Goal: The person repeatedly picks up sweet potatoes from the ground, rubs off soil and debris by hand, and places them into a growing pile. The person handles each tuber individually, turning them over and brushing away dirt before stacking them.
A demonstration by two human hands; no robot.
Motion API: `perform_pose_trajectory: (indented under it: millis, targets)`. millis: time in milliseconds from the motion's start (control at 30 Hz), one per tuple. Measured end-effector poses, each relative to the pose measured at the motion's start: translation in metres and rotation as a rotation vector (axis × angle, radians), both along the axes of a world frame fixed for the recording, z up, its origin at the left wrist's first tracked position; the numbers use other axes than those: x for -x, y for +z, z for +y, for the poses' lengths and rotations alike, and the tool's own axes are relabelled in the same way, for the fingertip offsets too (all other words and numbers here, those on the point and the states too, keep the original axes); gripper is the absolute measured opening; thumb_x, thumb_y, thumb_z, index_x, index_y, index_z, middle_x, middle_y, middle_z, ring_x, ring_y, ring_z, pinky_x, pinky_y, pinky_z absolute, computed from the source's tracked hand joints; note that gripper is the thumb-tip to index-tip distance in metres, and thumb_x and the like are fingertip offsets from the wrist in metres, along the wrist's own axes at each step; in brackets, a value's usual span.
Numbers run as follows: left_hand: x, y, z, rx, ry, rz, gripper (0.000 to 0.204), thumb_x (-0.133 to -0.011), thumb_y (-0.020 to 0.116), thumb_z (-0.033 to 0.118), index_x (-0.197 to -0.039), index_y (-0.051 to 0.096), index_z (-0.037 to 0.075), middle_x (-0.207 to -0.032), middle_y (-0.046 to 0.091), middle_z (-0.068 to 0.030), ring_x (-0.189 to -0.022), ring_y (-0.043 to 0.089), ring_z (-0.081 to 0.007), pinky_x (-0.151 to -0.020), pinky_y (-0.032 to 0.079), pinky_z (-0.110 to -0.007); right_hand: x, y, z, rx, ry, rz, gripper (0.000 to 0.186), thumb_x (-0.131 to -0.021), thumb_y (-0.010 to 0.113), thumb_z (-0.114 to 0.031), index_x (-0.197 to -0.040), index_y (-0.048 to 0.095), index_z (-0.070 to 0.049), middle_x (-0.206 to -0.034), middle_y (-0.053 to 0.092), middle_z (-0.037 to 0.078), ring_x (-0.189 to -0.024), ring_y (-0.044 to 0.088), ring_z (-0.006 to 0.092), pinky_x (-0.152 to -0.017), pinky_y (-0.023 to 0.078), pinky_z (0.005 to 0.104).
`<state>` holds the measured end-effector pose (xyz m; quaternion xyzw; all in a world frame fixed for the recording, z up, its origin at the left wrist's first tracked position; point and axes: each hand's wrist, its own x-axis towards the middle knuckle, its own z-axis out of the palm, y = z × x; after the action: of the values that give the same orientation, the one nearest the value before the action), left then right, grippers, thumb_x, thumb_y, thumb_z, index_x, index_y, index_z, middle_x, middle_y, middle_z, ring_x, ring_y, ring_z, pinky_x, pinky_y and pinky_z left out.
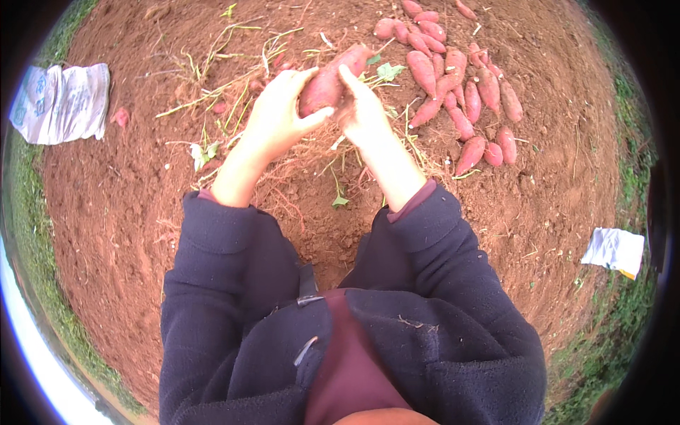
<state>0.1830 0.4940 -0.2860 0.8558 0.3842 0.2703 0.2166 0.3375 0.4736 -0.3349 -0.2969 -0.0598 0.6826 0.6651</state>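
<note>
A large red-skinned sweet potato (327,86) is held between my two hands, above the soil and tilted with its narrow end up and to the right. My left hand (282,110) wraps its lower left side, thumb across the near end. Against its right side rests my right hand (363,106), thumb on top; the other fingers are mostly hidden beneath. Cut green vines (227,92) and thin roots lie on the ground under and left of the hands. To the right, a pile of sweet potatoes (453,81) is spread on the soil.
A white woven sack (64,103) lies at the far left, near a small red sweet potato (121,117). At the right edge is another white bag (615,251). Grass (609,340) borders the brown soil (113,248) on both sides.
</note>
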Motion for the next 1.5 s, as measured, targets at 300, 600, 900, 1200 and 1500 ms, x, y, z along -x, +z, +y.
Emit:
perform_pose_trajectory:
  millis: [300, 600, 900, 1200, 1500]
  targets:
    - [0.011, -0.017, 0.021, 0.610, 0.213, -0.530, 0.025, -0.094, 0.049, 0.007, -0.116, 0.059, 0.002, -0.101, 0.066, -0.0080, -0.083, 0.061, -0.0115, -0.076, 0.049, -0.025, 0.008, -0.008, -0.004, 0.184, 0.062, -0.039, 0.044, -0.092, 0.060, -0.019, -0.126, 0.046, 0.006, -0.121, 0.056, 0.015, -0.112, 0.056, 0.0247, -0.100, 0.044, 0.0429]
    - [0.017, -0.015, 0.019, 0.724, 0.328, -0.422, 0.024, -0.097, 0.054, 0.024, -0.098, 0.066, 0.002, -0.071, 0.056, 0.0040, -0.059, 0.045, -0.0060, -0.056, 0.040, -0.023, -0.059, 0.014, 0.025, 0.167, -0.458, -0.010, 0.060, -0.095, 0.048, -0.048, -0.130, 0.040, 0.000, -0.120, 0.053, 0.021, -0.104, 0.058, 0.0309, -0.096, 0.046, 0.0465]
    - [-0.033, -0.030, -0.009, 1.157, 0.254, -0.971, 0.043, -0.098, 0.048, 0.031, -0.132, 0.046, 0.006, -0.106, 0.061, -0.0007, -0.092, 0.060, -0.0141, -0.080, 0.048, -0.028, 0.015, 0.008, -0.003, -0.550, -0.162, -1.061, 0.047, -0.099, 0.041, -0.028, -0.133, 0.043, 0.003, -0.129, 0.054, 0.017, -0.125, 0.046, 0.0277, -0.108, 0.032, 0.0396]
    - [-0.041, -0.016, -0.007, 0.445, -0.029, -0.564, 0.063, -0.093, 0.046, 0.049, -0.145, 0.034, 0.016, -0.149, 0.033, -0.0154, -0.139, 0.029, -0.0315, -0.114, 0.020, -0.046, 0.010, -0.017, 0.018, 0.052, 0.054, -0.576, 0.058, -0.099, 0.034, -0.047, -0.138, 0.036, -0.004, -0.137, 0.043, 0.017, -0.127, 0.041, 0.0247, -0.102, 0.039, 0.0403]
    - [0.159, -0.087, 0.093, 0.254, 0.578, 0.242, 0.056, -0.087, 0.058, 0.041, -0.131, 0.052, 0.006, -0.126, 0.056, -0.0198, -0.116, 0.054, -0.0346, -0.097, 0.042, -0.041, -0.035, 0.010, 0.003, -0.054, 0.047, -0.219, 0.073, -0.095, 0.042, -0.052, -0.138, 0.030, 0.005, -0.133, 0.042, 0.033, -0.123, 0.045, 0.0427, -0.104, 0.039, 0.0540]
